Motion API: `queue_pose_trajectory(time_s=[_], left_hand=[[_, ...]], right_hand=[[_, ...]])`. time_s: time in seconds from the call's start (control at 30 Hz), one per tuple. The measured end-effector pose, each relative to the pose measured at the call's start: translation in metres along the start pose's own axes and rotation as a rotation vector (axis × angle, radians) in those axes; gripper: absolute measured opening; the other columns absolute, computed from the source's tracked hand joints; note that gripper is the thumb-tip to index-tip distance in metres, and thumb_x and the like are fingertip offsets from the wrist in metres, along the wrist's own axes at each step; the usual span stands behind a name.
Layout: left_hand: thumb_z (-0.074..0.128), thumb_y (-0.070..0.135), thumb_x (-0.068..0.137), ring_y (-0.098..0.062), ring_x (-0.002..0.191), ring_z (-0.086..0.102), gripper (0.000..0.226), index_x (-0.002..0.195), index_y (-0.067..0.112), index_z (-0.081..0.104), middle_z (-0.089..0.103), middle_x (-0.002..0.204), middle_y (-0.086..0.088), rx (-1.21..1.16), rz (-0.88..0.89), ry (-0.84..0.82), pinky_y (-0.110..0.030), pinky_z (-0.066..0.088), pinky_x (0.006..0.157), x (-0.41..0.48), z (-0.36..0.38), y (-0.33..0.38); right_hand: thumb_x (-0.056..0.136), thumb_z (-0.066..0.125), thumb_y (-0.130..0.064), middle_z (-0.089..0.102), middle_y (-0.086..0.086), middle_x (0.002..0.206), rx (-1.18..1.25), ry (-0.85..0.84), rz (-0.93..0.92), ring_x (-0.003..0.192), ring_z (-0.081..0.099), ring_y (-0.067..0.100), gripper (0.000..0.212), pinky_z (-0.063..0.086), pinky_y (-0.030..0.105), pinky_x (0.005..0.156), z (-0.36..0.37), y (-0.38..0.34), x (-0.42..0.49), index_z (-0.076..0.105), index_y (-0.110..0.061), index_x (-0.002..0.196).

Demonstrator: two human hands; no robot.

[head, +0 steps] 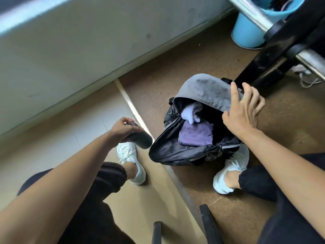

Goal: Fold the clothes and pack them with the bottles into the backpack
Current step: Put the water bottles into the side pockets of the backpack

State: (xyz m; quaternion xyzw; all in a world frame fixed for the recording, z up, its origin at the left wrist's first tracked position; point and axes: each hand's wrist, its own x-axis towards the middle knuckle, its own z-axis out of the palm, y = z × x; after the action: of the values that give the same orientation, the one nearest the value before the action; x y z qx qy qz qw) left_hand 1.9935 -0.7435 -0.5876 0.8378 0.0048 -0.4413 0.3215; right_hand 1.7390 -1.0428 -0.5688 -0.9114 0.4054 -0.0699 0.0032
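Left hand: my left hand (121, 128) is closed round the upper end of a black cylindrical bottle (142, 140), fingers curled over its cap.
Bottle: it hangs tilted with its base pointing down towards the bag, just left of the opening and above my left white sneaker (128, 154); it is not inside yet.
Right hand: my right hand (243, 111) grips the grey fabric top flap (205, 88), thumb at its front edge, fingers spread over the top, index finger raised.
Backpack: the black nylon backpack (175, 152) stands on the brown speckled floor (175, 67) between my feet, its main compartment unzipped and gaping towards me.
Inside: a folded purple garment (195, 135) lies in the compartment; a pale lilac cloth (190, 111) sits just behind it, partly under the lifted flap.
Feet: my right white sneaker (233, 166) touches the bag's right lower corner.
Surroundings: a light blue plastic bucket (246, 34) stands at the upper right, well apart from the bag, behind a black chair leg (263, 64) that comes down close to my right fingers.
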Motion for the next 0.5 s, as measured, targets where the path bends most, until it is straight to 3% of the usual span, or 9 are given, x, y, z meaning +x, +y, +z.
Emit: queue_pose_trajectory(time_s=[0.13, 0.3, 0.4, 0.5], left_hand=[[0.089, -0.006, 0.069, -0.023, 0.080, 0.064, 0.063, 0.119, 0.015, 0.058, 0.056, 0.109, -0.005, -0.004, 0.226, 0.028, -0.026, 0.061, 0.055, -0.028, -0.015, 0.043], [0.087, -0.003, 0.071, -0.021, 0.058, 0.061, 0.055, 0.118, 0.012, 0.064, 0.065, 0.098, -0.006, -0.076, 0.375, 0.094, -0.022, 0.052, 0.048, -0.033, -0.014, 0.072], [0.086, 0.005, 0.075, -0.018, 0.060, 0.058, 0.048, 0.117, 0.006, 0.063, 0.066, 0.096, -0.012, -0.154, 0.386, 0.103, -0.018, 0.045, 0.043, -0.024, -0.007, 0.079], [0.088, 0.015, 0.075, -0.016, 0.063, 0.054, 0.041, 0.106, 0.006, 0.063, 0.065, 0.088, -0.008, -0.200, 0.397, 0.077, -0.018, 0.040, 0.044, -0.012, 0.001, 0.086]], right_hand=[[0.072, 0.069, -0.021, 0.023, 0.018, 0.156, 0.034, 0.070, -0.124, 0.142, 0.020, 0.038, 0.095, 0.018, 0.060, 0.112, -0.011, -0.021, 0.002, 0.022, -0.018, 0.156], [0.067, 0.070, -0.017, 0.033, 0.016, 0.150, 0.139, 0.100, -0.341, 0.139, 0.024, 0.036, 0.079, 0.018, 0.055, 0.110, -0.004, -0.068, 0.008, 0.047, -0.014, 0.142], [0.071, 0.072, -0.019, 0.038, 0.013, 0.149, 0.182, -0.041, -0.467, 0.139, 0.027, 0.036, 0.069, 0.022, 0.051, 0.110, 0.000, -0.094, 0.018, 0.053, -0.017, 0.137], [0.079, 0.075, -0.039, 0.040, 0.003, 0.150, 0.350, -0.323, -0.518, 0.139, 0.028, 0.026, 0.078, 0.026, 0.046, 0.112, -0.006, -0.125, 0.035, 0.043, -0.023, 0.148]])
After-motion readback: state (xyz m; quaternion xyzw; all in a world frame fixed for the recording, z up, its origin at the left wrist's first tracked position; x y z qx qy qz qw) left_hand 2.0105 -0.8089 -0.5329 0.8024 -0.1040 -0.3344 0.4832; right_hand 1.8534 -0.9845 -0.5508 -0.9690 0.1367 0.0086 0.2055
